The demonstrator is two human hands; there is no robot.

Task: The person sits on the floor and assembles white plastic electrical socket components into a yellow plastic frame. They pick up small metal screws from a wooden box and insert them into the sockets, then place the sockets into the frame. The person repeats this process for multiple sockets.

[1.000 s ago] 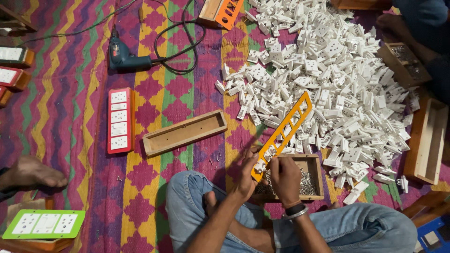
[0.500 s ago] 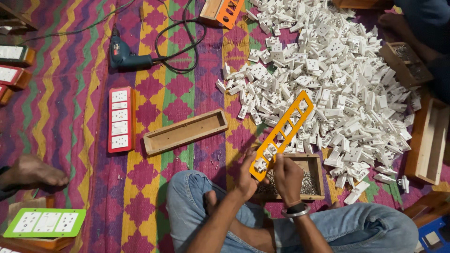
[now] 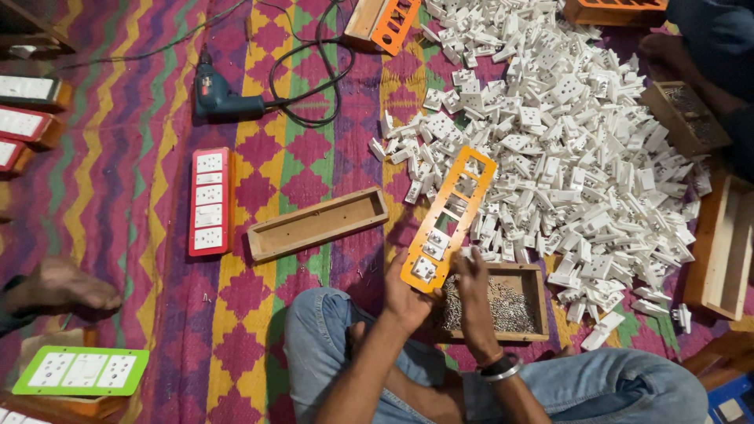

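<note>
A: Do we see any packages, labels, signs or screens in this view?

B: We find no labels, signs or screens. We note only open containers. A shallow wooden tray [image 3: 532, 289], square, holds small metal screws and sits just in front of the knees. A second small wooden box [image 3: 685, 118] stands at the right edge of the white pile.

A: Any printed wrapping?

B: We cannot make out any.
</note>
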